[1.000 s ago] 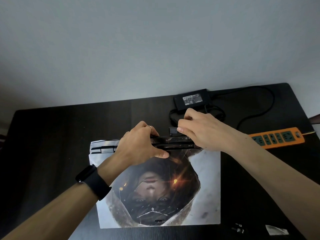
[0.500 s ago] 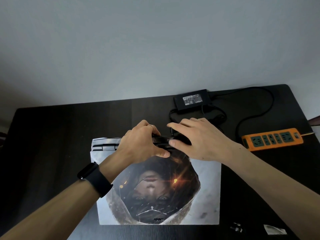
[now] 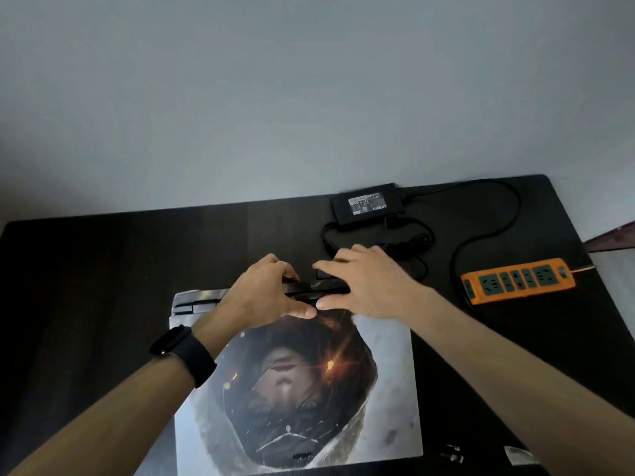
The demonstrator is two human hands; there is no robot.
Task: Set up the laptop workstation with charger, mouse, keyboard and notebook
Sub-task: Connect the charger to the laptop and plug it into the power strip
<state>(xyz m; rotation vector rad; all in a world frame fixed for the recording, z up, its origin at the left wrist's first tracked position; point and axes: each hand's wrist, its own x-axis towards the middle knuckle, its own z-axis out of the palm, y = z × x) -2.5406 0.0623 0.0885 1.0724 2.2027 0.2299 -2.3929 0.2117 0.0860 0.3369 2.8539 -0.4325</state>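
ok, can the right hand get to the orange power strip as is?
Probably yes. The power strip lies to the right of the right hand, on its own side, with only a black cable on the desk between them.

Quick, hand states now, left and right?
Left hand: grips the laptop's rear edge.
Right hand: open, fingers straight, resting on that edge.

A: Where does the laptop (image 3: pixel 388 372) lie?
B: Flat on the desk (image 3: pixel 103 269), in front of the viewer. The left hand (image 3: pixel 264 293) and the right hand (image 3: pixel 367 283) sit side by side on its far edge.
A: And behind it?
B: The power adapter (image 3: pixel 367 204) lies at the desk's far edge, with its coiled cable (image 3: pixel 405 235) between adapter and laptop. The power strip (image 3: pixel 519 280) lies to the laptop's right.
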